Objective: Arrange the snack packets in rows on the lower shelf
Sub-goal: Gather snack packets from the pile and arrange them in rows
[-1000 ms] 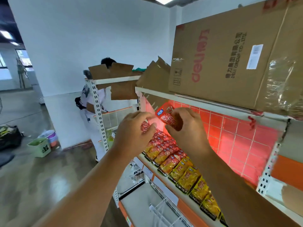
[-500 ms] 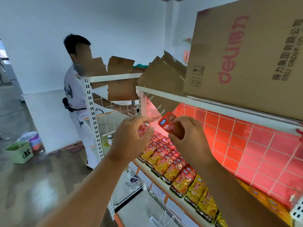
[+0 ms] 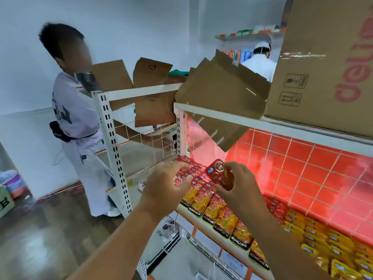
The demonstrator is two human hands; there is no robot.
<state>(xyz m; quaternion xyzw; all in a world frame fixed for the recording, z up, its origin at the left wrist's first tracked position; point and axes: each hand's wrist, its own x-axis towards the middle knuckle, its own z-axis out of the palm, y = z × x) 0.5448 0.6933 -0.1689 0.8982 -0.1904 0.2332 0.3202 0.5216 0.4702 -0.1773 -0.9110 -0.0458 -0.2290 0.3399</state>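
**Packet (image 3: 219, 174) up, slot waiting**

Glossy red, round emblem and a blue tag, the packet is pinched upright in the right hand (image 3: 240, 188), just above the laid rows (image 3: 203, 201) on the lower shelf (image 3: 220, 240). Best laid flat, edges square with the red ones. The left hand (image 3: 167, 186) curls over the row's end; whether it grips anything, I cannot tell.

Two hands, left (image 3: 165, 186) and right (image 3: 242, 188), one lifted red packet (image 3: 219, 174), two other people (image 3: 76, 118) (image 3: 260, 65), one large cardboard box (image 3: 323, 67).

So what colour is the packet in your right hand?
The packet is red, clearest in the head view.
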